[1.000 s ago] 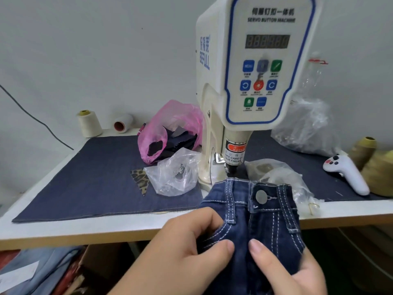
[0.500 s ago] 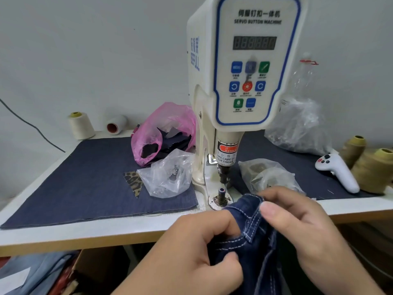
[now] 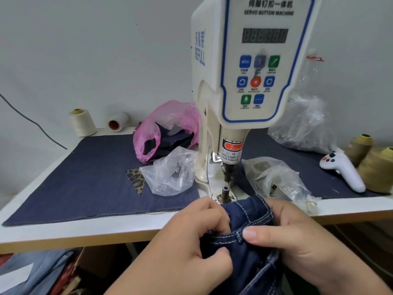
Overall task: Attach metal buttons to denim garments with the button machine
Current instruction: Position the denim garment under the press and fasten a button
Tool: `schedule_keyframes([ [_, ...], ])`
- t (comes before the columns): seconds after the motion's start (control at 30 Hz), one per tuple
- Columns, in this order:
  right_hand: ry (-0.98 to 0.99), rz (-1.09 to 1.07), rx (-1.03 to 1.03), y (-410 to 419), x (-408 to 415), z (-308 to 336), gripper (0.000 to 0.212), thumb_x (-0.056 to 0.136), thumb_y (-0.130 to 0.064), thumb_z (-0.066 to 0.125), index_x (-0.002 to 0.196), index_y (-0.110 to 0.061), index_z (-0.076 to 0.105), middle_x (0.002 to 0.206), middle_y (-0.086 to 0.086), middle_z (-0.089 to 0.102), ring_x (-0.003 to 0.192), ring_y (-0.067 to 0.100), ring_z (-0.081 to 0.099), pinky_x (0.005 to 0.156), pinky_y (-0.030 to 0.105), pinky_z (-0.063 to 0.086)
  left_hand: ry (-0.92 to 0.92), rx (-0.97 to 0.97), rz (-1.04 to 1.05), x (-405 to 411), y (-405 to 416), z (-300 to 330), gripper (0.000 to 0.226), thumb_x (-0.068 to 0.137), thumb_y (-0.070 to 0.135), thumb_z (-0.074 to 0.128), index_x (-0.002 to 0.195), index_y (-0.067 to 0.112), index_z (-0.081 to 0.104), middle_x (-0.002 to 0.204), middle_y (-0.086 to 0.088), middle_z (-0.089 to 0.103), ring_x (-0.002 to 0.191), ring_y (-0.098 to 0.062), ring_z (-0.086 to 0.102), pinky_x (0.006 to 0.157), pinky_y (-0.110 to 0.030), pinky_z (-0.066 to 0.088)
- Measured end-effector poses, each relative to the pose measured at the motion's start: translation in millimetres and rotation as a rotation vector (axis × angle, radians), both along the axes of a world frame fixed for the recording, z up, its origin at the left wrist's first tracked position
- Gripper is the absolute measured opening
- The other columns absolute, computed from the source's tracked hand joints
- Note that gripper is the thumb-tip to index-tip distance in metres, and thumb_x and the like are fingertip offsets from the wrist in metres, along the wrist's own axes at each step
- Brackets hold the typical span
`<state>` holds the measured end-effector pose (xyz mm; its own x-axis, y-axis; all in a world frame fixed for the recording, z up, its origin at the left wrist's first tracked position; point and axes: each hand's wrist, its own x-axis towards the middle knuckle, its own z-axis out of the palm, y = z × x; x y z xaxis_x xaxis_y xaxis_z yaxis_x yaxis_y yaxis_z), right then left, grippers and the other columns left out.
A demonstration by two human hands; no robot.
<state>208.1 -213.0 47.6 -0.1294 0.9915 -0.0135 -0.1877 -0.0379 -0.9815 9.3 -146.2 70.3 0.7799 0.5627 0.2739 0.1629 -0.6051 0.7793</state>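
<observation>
A small pair of dark denim jeans (image 3: 251, 218) with white stitching is bunched at the table's front edge, just in front of the button machine (image 3: 251, 86). My left hand (image 3: 191, 241) grips the waistband from the left. My right hand (image 3: 297, 237) pinches it from the right, thumb on a belt loop. The machine's lower die post (image 3: 225, 191) stands bare just beyond the denim, under the punch head (image 3: 228, 171). The jeans' metal button is hidden in the folds.
Clear bags (image 3: 170, 173) (image 3: 274, 179) of small parts lie either side of the die. A pink bag (image 3: 165, 128) of fabric scraps, thread cones (image 3: 81, 122) (image 3: 374, 167) and a white controller (image 3: 344, 169) sit on the denim mat (image 3: 74, 177). The table edge (image 3: 85, 233) runs below.
The jeans, flat with the button showing a second ago, are now folded and bunched between both hands. My right hand moved up over the waistband.
</observation>
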Motion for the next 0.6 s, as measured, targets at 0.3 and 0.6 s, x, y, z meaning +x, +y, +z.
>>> schedule_keyframes([
  [0.3,0.550,0.040,0.093,2.2,-0.3,12.8,0.043,0.080,-0.002,0.063,0.114,0.024,0.055,0.114,0.049,0.056,0.106,0.056,0.059,0.096,0.056,0.049,-0.109,-0.315,-0.090,-9.2,21.9,-18.8,0.028,0.081,0.047,0.059,0.100,0.029,0.069,0.126,0.014,0.061,0.124,-0.005,0.055,0.099,-0.012,0.037],
  [0.6,0.684,-0.041,-0.110,-8.9,6.2,-10.2,0.052,0.086,-0.009,0.029,0.123,0.018,0.053,0.125,0.037,0.057,0.123,0.044,0.054,0.112,0.045,0.029,0.088,-0.114,-0.095,3.9,27.3,-27.8,0.020,0.084,0.029,0.070,0.092,0.047,0.066,0.109,0.017,0.050,0.115,-0.013,0.050,0.104,-0.031,0.039],
])
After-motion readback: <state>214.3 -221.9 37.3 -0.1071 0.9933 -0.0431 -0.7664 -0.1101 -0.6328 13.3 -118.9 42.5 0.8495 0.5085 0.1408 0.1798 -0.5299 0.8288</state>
